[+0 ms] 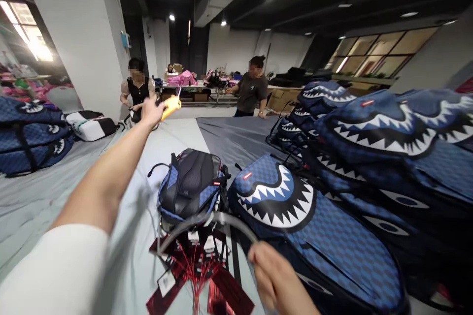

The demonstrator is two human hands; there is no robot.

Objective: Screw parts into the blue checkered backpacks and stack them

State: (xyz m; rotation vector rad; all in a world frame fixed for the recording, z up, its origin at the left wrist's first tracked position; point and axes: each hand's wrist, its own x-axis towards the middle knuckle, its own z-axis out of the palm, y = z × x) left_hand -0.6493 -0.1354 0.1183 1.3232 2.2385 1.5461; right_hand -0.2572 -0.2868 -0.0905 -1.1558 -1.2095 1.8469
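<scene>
My left hand (152, 111) is stretched far forward over the table, closed on a yellow-orange tool (171, 107). Low in the view, my right hand (271, 273) is closed round one end of a curved grey strip (221, 217), which arches to the left. Under the arch lies a bunch of red tags (231, 288) with thin red strings. Just beyond it is a small blue and black backpack (195, 184), its padded back facing up. A large blue checked backpack (281, 197) with a shark-mouth print lies beside my right hand.
Stacked shark-print backpacks (384, 128) fill the right side. More blue bags (33, 133) and a white and black bag (90, 125) lie at the left. Two people stand past the table (236, 133); another is farther back. A white pillar (81, 24) rises at the left.
</scene>
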